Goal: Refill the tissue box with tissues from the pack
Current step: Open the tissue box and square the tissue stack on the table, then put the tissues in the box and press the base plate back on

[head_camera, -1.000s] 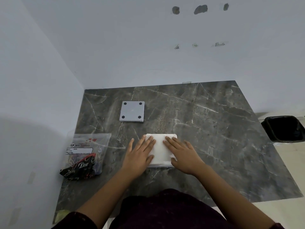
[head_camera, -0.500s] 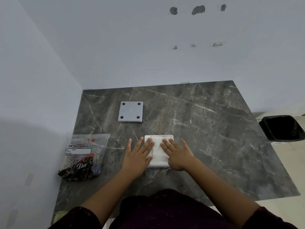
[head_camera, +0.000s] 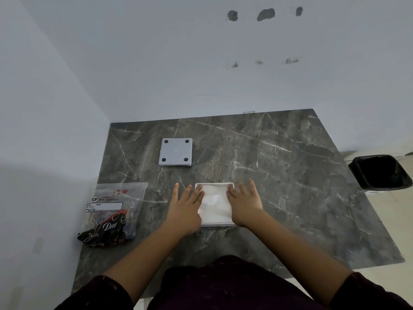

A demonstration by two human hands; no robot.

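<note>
A white square tissue box (head_camera: pixel 215 225) sits on the dark marble table (head_camera: pixel 290 186) in front of me, its top off. White tissues (head_camera: pixel 215 202) lie inside it, slightly crumpled and level with the rim. My left hand (head_camera: pixel 185 209) lies flat at the box's left edge, fingers spread, fingertips on the tissues. At the right edge rests my right hand (head_camera: pixel 244 202), also flat with fingers apart. A grey square panel (head_camera: pixel 175 151) with black feet at its corners lies farther back to the left. The clear tissue pack (head_camera: pixel 111 211) lies at the left table edge.
White walls close the table at the left and back. A black bin (head_camera: pixel 380 172) stands on the floor beyond the table's right edge. The pack has a dark printed wrapper (head_camera: pixel 105 231) at its near end.
Both hands slid outward from the middle of the tissue stack to its left and right sides. The tissues sit lower, and the box rim now shows around them.
</note>
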